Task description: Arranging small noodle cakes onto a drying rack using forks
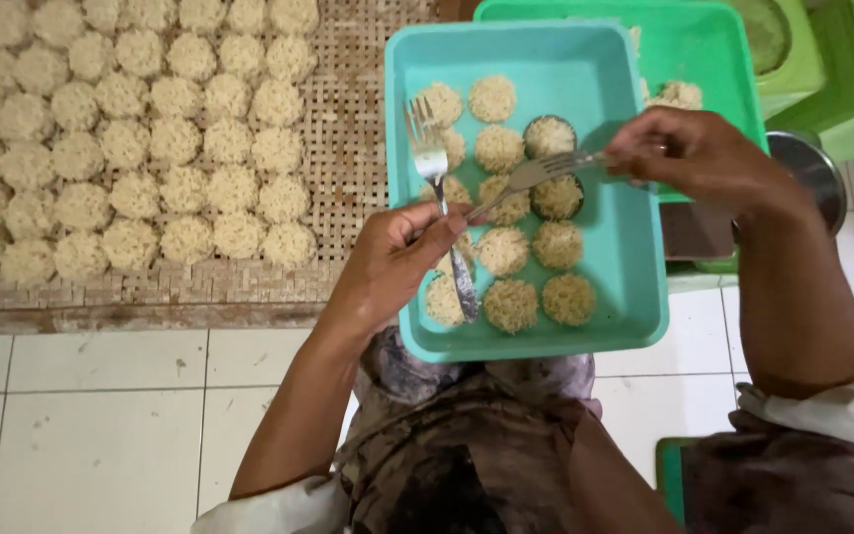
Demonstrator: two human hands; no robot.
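Left hand (pixel 397 259) gripped one metal fork (pixel 439 198) upright; right hand (pixel 689 153) pinched another metal fork (pixel 536 173) over round noodle cakes (pixel 511 305) filling the turquoise plastic tray (pixel 635 287). Beyond its left rim, a woven bamboo mat (pixel 348 138) lay on white floor tiles (pixel 91 435).

One head-worn camera looks steeply down, close over the lap. It faces the teal tray (pixel 635 297) near, the woven mat (pixel 348 148) far left.
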